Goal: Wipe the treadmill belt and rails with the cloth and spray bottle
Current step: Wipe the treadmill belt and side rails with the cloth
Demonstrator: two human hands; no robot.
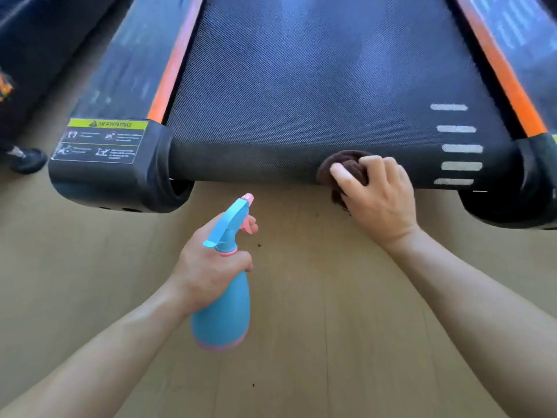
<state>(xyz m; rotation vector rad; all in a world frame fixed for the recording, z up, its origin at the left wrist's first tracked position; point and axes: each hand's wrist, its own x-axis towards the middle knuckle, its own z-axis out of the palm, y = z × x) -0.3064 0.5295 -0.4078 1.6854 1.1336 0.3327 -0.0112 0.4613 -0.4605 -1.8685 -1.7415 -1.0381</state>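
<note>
The treadmill's dark textured belt (301,86) fills the top of the view, flanked by a left side rail (126,70) and a right side rail (518,34), each edged with an orange strip. My right hand (379,197) presses a bunched brown cloth (346,164) against the belt's rounded rear edge, right of centre. My left hand (211,263) grips the neck of a blue spray bottle (224,309) with a pink trigger, held above the floor, nozzle pointing toward the belt.
A black end cap with a yellow warning label (102,143) closes the left rail; another end cap (533,182) closes the right. Light wooden floor (301,342) lies below. A neighbouring machine's dark base (33,49) and a shoe-like dark object (28,159) sit at far left.
</note>
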